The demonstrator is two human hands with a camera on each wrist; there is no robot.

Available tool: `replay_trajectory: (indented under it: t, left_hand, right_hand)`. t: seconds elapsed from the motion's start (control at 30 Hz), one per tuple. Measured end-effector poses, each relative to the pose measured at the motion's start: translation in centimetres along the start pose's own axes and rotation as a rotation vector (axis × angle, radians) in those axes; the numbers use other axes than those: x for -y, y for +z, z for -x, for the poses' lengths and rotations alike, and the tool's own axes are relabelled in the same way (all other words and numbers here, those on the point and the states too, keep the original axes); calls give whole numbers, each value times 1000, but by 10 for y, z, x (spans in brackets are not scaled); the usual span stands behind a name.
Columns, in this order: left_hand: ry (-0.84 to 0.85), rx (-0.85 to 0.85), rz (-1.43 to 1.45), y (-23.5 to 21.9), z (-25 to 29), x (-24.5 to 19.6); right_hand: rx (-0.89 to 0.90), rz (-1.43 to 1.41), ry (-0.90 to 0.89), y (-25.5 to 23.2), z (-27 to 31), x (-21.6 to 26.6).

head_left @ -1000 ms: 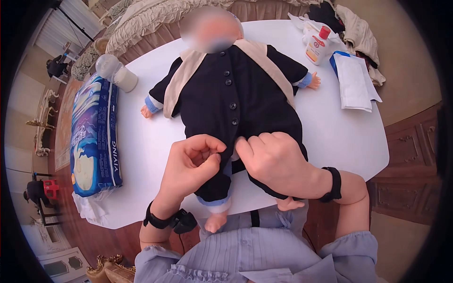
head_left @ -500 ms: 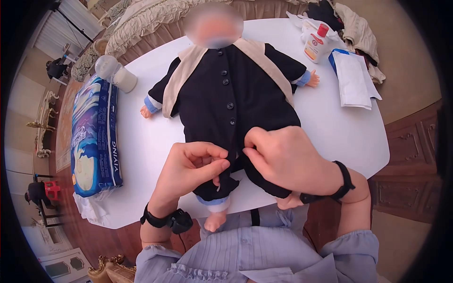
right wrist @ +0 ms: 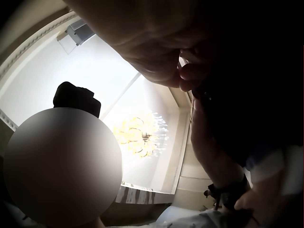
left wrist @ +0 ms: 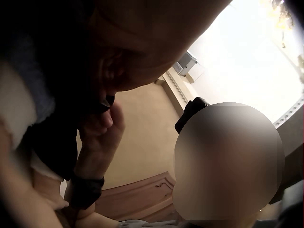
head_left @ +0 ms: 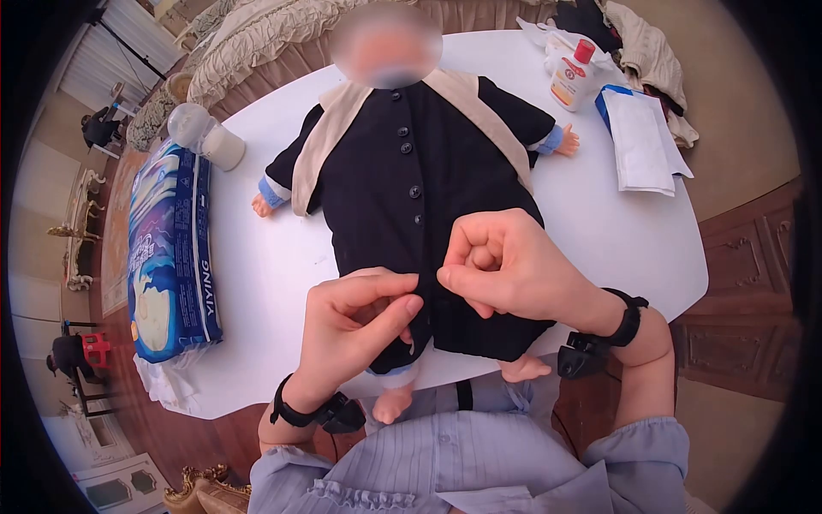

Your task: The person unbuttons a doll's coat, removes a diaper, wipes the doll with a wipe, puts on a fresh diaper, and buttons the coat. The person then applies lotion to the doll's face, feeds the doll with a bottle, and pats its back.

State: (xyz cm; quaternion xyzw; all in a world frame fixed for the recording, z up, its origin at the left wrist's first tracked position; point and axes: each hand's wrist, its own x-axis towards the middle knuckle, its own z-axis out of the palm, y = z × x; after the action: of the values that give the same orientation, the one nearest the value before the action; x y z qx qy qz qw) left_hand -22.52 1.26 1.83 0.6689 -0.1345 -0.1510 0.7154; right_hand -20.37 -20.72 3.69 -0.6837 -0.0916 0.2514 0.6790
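A baby doll (head_left: 534,369) lies on its back on the white table, dressed in a black romper (head_left: 368,206) with a beige collar and a row of dark buttons (head_left: 415,192) down the front. My left hand (head_left: 360,321) pinches the romper's front edge between thumb and forefinger, low between the doll's legs. Just across from it, my right hand (head_left: 514,265) pinches the facing edge, its other fingers curled in. In the right wrist view a small dark button (right wrist: 207,95) shows by the fingertips. Blue-and-white cuffs (head_left: 271,192) stick out of the black sleeves.
A blue diaper pack (head_left: 171,257) stands along the table's left edge, with a bottle (head_left: 224,146) of whitish content behind it. At the back right are a red-capped bottle (head_left: 572,81) and a white folded packet (head_left: 640,146). Clothes (head_left: 646,60) are heaped beyond the table.
My right hand has turned over, its curled fingers now showing, and moved slightly up. The left hand has shifted a little right and down. The romper's front edges now lie closer together over the legs.
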Motion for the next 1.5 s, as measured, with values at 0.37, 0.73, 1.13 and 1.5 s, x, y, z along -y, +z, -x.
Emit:
replay_trajectory:
  t: [0.37,0.73,1.13,1.5]
  left_hand:
    - [389,-41,-494,-1,-15,1]
    - [671,-193,-889,11,-14,5]
    - [330,-152,-451,6,-9,7]
    - [536,-146,-758,7,-9,4]
  right_hand:
    - [-96,-30,-101,13,6,-7]
    - [-153,144,-214,19,6,-15]
    - [-196,149,-279,19,6,-18]
    - [-293,210,-326,25,5,-26]
